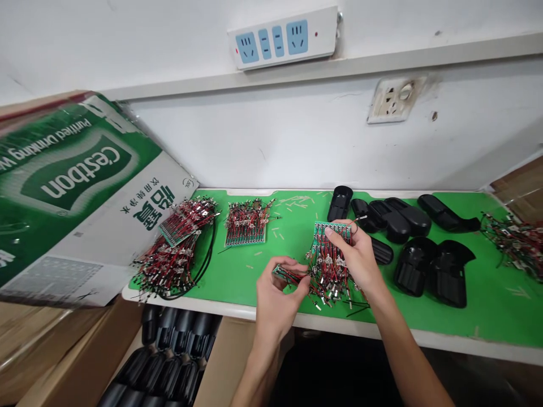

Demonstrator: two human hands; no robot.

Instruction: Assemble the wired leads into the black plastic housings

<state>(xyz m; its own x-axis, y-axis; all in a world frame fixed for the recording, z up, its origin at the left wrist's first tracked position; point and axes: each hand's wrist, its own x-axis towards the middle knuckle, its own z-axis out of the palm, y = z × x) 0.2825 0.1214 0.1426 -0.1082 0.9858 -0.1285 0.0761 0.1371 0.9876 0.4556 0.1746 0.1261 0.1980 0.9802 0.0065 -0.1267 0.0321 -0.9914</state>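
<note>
My right hand (358, 254) grips a green circuit board panel (331, 229) by its upper right part, thumb on its face. Rows of red and black wires with small connectors and clear parts hang from that panel. In my left hand (278, 288), fingers curl around a smaller circuit board piece (286, 274) with red and black wires, close beside the panel's left edge. Another wired board panel (246, 223) lies on the green mat to the left. Farther left is a pile of wired boards (178, 243), with a black cable curving along it.
Several black plastic shells (413, 265) lie right of my hands. More wired pieces (515, 243) sit at the far right. A green and white carton (85, 198) leans at left. Below the table edge, a cardboard box (229, 350) holds black shells. A power strip (288, 39) is on the wall.
</note>
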